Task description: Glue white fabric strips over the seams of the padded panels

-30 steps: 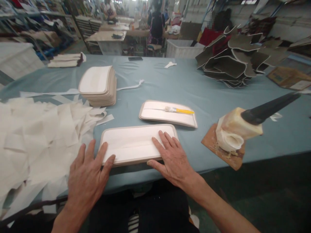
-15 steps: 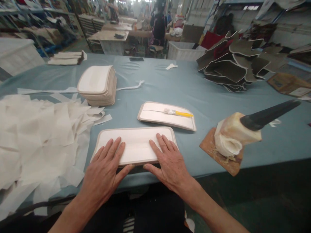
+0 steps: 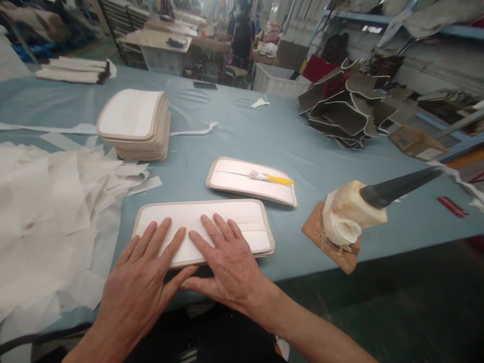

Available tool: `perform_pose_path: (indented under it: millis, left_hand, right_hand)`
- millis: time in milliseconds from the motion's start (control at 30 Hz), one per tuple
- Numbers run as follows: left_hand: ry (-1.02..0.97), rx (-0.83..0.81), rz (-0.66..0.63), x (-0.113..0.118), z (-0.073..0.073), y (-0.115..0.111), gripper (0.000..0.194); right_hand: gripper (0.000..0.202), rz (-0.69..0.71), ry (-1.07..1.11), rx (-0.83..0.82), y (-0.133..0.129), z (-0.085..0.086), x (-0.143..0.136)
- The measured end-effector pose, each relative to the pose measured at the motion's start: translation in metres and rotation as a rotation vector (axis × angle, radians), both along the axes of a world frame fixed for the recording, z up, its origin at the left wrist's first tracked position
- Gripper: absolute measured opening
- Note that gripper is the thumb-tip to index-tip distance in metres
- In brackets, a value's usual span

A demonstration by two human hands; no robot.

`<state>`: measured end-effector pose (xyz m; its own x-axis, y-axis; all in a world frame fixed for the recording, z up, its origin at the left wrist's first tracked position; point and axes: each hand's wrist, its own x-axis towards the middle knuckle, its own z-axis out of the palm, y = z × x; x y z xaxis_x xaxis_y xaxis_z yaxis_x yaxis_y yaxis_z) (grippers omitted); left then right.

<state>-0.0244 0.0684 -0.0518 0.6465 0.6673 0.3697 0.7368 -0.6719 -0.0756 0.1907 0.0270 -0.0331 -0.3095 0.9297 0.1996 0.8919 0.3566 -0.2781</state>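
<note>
so, how are the two hands set?

both lie flat on a white rectangular pad with rounded corners and a beige rim (image 3: 189,212), at the near edge of the blue-green cloth-covered bench (image 3: 287,141). the left hand (image 3: 136,277) covers its left part, the right hand (image 3: 230,264) its middle.

and the grip?

released, both sides: fingers spread, nothing clenched. the thumbs sit by the near edge; i can't tell whether they touch it. spread fingers probably keep the surface flat and the layers at the right corner lined up.

what's just beyond?

a second white pad with a beige rim (image 3: 245,190), with a yellow-handled brush (image 3: 278,179) lying across its top, perhaps so the bristles stay off the cloth.

and at the right?

a cream, crusted container (image 3: 350,212) with a dark tapered handle (image 3: 401,186), tilted on a brown board (image 3: 344,258); the board likely catches drips.

what about the left?

a loose heap of cream cloth pieces (image 3: 53,212), near, and a tidy stack of white, beige-edged pads (image 3: 130,118) farther off, presumably squared up to save room.
</note>
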Motion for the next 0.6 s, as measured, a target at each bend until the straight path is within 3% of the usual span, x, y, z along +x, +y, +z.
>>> perform_pose_path:
  millis: [133,433,600]
  left_hand:
    - [0.001,0.002,0.026,-0.003,-0.005,-0.002,0.075]
    - [-0.041,-0.136,0.134,-0.023,-0.009,-0.010,0.078]
    - [-0.114,-0.141,0.073,-0.031,-0.016,-0.007,0.070]
  right_hand:
    - [0.087,-0.050,-0.033,-0.001,-0.003,-0.005,0.010]
    - [0.083,-0.250,-0.145,0.063,-0.042,-0.024,0.063]
    - [0.084,-0.290,-0.113,0.076,-0.045,-0.030,0.068]
